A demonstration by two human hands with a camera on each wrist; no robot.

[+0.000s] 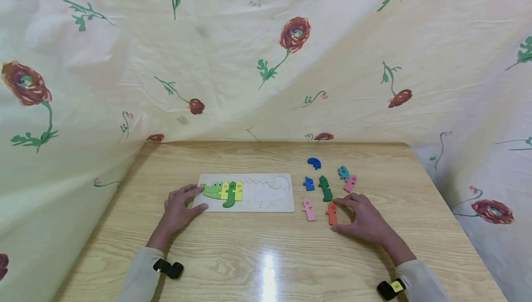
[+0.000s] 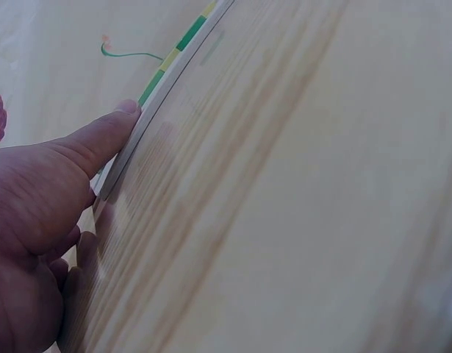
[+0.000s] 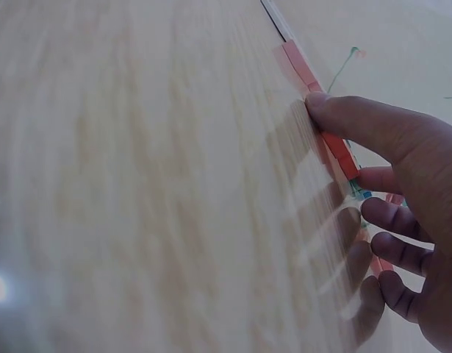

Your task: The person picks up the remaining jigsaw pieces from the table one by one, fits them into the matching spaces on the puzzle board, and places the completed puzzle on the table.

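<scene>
A white puzzle board (image 1: 266,204) lies flat, with crocodile pieces (image 1: 213,191) in green and yellow on its left part and an outline drawn on the rest. My left hand (image 1: 178,207) holds the board's left end, its thumb (image 2: 115,129) at the near corner and a fingertip on the crocodile's snout. To the right of the board, my right hand (image 1: 367,219) grips an orange-red puzzle piece (image 1: 332,213) between thumb and index finger, one at each end. In the right wrist view its other fingers (image 3: 402,254) curl loosely beside the piece.
Close by lie a pink piece (image 1: 308,209), a green curved piece (image 1: 325,189) and a blue piece (image 1: 309,184). Farther back are a dark blue rounded piece (image 1: 314,162), a teal piece (image 1: 343,172) and another pink piece (image 1: 350,183). Flowered cloth (image 1: 232,62) hangs around the wooden table (image 1: 232,251).
</scene>
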